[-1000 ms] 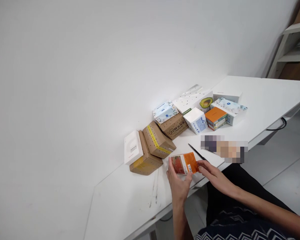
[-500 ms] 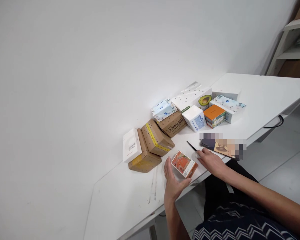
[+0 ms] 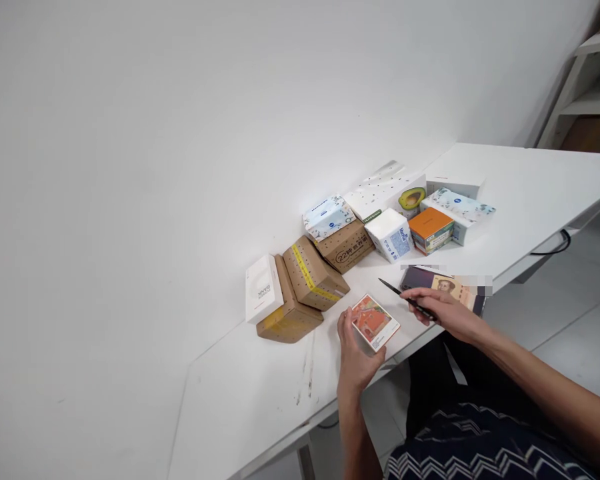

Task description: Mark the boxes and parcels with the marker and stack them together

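Note:
My left hand [image 3: 356, 357] is closed around the near-left edges of a small orange-and-white printed box [image 3: 374, 323], thumb on the near side and fingers on the far side. The box's printed face is turned up toward me. In my right hand [image 3: 443, 312] is a slim black knife [image 3: 391, 287], its pointed end aimed left and away from me, above the table to the right of the box. Behind that hand, a dark phone-like object [image 3: 414, 277] with a banknote [image 3: 446, 287] on it lies near the table edge, partly covered and blurred.
Along the wall on the white table [image 3: 240, 400] stand brown cartons [image 3: 313, 273], a white power bank box [image 3: 263, 289], tissue packs [image 3: 329, 217], an avocado-printed box [image 3: 411, 198] and an orange box [image 3: 431, 230]. A cable [image 3: 555, 248] hangs at the right edge.
My right hand has lifted the knife off the table and moved right, now gripping it by its handle. My left hand has shifted slightly right and tilted the small box, hiding its orange side.

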Motion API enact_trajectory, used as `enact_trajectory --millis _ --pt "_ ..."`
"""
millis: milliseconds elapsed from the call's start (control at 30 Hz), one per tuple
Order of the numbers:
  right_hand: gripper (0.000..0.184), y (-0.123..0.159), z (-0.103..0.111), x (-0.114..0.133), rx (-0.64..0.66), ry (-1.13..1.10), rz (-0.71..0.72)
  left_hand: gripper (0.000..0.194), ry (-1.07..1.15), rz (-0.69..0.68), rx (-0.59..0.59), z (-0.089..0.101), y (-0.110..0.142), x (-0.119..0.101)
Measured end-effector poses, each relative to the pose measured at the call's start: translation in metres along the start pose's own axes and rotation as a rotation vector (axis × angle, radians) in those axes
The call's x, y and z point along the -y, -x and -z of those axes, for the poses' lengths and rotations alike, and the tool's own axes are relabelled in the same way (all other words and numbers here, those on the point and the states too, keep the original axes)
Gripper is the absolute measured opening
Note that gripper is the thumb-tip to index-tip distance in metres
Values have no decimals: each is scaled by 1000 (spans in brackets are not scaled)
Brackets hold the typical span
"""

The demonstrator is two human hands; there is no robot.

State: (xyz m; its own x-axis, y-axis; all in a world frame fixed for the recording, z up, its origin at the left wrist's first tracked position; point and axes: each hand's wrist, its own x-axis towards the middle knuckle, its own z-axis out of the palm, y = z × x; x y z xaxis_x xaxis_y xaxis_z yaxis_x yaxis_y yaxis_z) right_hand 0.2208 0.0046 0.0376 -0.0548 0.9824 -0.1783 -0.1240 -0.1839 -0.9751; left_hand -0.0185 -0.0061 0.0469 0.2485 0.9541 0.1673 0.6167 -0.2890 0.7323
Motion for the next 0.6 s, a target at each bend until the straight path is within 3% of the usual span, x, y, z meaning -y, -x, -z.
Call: enact_trajectory --millis 100,200,300,433,600 --pt "32 13 13 16 -32 -351 31 96 -72 -81 -26 -2 -3 0" --pt "36 21 21 24 -36 -354 93 95 -109 -138 -47 -4 -6 1" --pt "32 27 23 27 -128 -266 184 96 -102 -149 -46 -6 -7 3" --pt "24 31 18 34 -255 -237 253 98 10 -86 -29 -8 -6 6" --pt "30 26 0 39 -269 -480 237 97 192 42 -76 -17 -8 6"
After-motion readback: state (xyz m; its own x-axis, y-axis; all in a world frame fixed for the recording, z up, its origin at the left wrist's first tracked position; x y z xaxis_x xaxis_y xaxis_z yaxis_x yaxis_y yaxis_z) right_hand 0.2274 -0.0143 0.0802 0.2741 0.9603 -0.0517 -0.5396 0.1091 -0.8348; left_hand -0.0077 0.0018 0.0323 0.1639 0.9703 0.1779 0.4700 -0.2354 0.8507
